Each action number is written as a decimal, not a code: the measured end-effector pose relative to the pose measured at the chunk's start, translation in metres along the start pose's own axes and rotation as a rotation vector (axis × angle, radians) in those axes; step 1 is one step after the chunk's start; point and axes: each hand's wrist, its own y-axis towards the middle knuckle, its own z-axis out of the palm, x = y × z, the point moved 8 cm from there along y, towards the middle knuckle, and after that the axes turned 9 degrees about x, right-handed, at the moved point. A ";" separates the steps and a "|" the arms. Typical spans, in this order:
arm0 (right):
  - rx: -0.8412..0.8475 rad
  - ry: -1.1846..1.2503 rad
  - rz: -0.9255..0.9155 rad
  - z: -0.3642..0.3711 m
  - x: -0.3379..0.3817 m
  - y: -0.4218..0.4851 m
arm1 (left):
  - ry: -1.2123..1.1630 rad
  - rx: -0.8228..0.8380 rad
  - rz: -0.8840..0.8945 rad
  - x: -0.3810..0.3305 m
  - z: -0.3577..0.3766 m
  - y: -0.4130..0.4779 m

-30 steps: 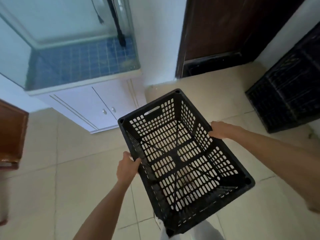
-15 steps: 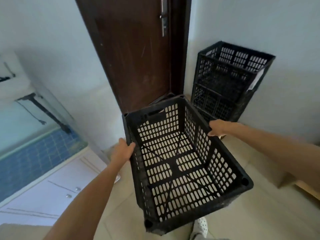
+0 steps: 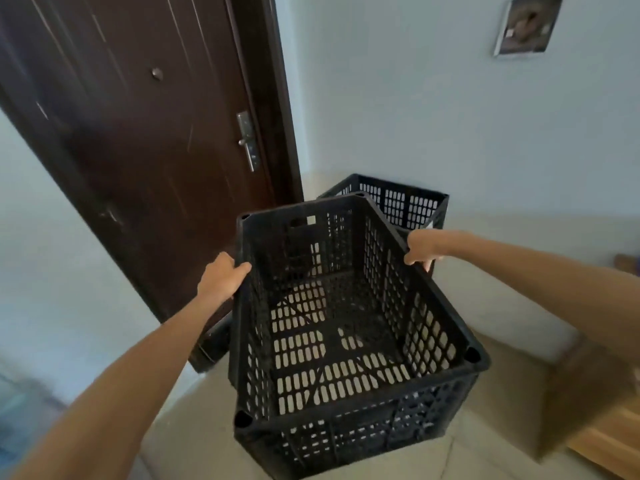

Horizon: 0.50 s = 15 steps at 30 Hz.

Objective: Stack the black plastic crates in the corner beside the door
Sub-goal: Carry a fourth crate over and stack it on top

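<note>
I hold a black perforated plastic crate [image 3: 346,344] in the air, open side up, in front of me. My left hand [image 3: 221,277] grips its left rim and my right hand [image 3: 424,247] grips its right rim. Behind it, in the corner to the right of the dark brown door [image 3: 145,140], stands a stack of black crates [image 3: 405,204]; only the top crate's rim and walls show, the rest is hidden by the crate I carry.
A pale wall runs behind the stack, with a small panel [image 3: 526,24] high on it. A wooden piece of furniture [image 3: 606,441] sits low on the right. Beige floor tiles [image 3: 187,441] lie below the crate.
The view has swung up and towards the corner. The carried crate is now raised closer to the stack and covers most of it. Both hands keep their grip on the rims.
</note>
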 end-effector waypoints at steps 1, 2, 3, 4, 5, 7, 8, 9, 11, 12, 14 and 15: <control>-0.037 0.006 -0.005 -0.019 -0.006 0.002 | 0.002 -0.005 0.010 -0.016 -0.006 0.012; -0.070 0.010 -0.007 -0.037 -0.012 0.003 | 0.009 -0.013 0.018 -0.033 -0.012 0.024; -0.100 0.008 -0.004 -0.054 -0.019 0.006 | 0.015 -0.024 0.030 -0.050 -0.017 0.035; -0.128 0.000 0.007 -0.070 -0.026 0.009 | 0.023 -0.035 0.048 -0.067 -0.022 0.047; -0.153 0.002 0.010 -0.085 -0.033 0.013 | 0.034 -0.043 0.071 -0.084 -0.027 0.059; -0.185 0.009 0.006 -0.110 -0.042 0.019 | 0.057 -0.059 0.108 -0.112 -0.034 0.081; -0.203 0.004 0.012 -0.121 -0.045 0.021 | 0.068 -0.075 0.127 -0.125 -0.036 0.093; -0.224 0.001 0.015 -0.133 -0.048 0.026 | 0.074 -0.093 0.146 -0.138 -0.038 0.105; -0.267 -0.004 0.021 -0.155 -0.056 0.039 | 0.082 -0.117 0.174 -0.163 -0.041 0.132; -0.287 -0.006 0.028 -0.167 -0.061 0.048 | 0.086 -0.122 0.186 -0.175 -0.042 0.148; -0.304 0.001 0.051 -0.191 -0.072 0.066 | 0.089 -0.124 0.204 -0.197 -0.043 0.178; -0.302 0.006 0.060 -0.203 -0.078 0.076 | 0.098 -0.120 0.214 -0.209 -0.043 0.195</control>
